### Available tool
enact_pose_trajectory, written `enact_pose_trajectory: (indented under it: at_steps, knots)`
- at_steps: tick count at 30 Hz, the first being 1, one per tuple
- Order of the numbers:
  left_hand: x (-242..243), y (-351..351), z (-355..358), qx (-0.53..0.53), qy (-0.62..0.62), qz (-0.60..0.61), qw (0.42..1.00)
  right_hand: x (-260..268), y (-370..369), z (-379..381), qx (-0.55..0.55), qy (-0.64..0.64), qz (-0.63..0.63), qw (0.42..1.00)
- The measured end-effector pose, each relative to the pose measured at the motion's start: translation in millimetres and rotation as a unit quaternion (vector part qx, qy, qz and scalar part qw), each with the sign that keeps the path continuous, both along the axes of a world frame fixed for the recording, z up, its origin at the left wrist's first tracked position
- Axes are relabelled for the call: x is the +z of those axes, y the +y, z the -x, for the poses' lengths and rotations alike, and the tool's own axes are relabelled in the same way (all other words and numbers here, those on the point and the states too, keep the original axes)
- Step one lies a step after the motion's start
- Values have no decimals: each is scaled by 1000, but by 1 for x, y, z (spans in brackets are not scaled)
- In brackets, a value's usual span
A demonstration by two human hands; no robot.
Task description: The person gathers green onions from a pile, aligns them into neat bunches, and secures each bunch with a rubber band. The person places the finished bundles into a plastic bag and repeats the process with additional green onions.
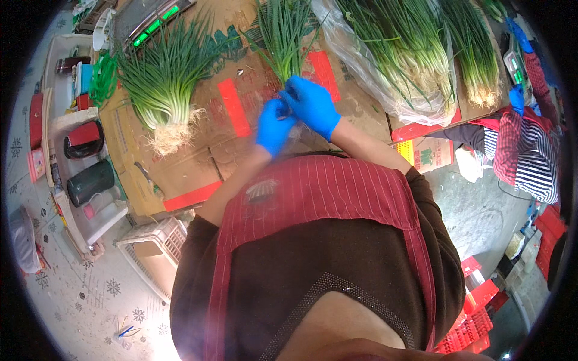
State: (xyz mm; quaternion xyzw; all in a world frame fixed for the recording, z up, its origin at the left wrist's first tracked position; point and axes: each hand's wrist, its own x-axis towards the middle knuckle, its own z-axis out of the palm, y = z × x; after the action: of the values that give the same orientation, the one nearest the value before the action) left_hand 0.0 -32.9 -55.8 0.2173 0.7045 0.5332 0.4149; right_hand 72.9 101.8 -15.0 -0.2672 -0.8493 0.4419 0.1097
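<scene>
My left hand and my right hand, both in blue gloves, meet over the lower stems of a green onion bunch. This bunch lies on the cardboard-covered table with its leaves pointing away from me. My right fingers are curled over the stems. The left hand is blurred, its fingertips close against the right. What lies between the fingers is hidden, and the hands cover most of the bunch's root end. To the left, a bigger pile of green onions fans out, its pale roots towards me.
A lit digital scale stands back left, near green ties. More green onions lie in clear plastic at right, with another bunch beyond. A co-worker's gloved hand is far right. A plastic crate stands below left.
</scene>
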Motion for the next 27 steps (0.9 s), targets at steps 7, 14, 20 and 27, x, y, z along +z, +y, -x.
enact_pose_trajectory:
  at_steps: [7,14,20,27]
  knots:
    - [4,4,-6,11,-8,-14,1000,5,0,-13,-19,3,57,998]
    - [-3,4,-5,-29,43,6,999,-5,3,-10,14,-11,-20,1000]
    - [-3,-2,-2,-12,-29,-13,999,-10,-8,-36,103,93,-29,990]
    - [12,-2,-2,6,-107,-12,994,7,-5,-45,143,150,182,961]
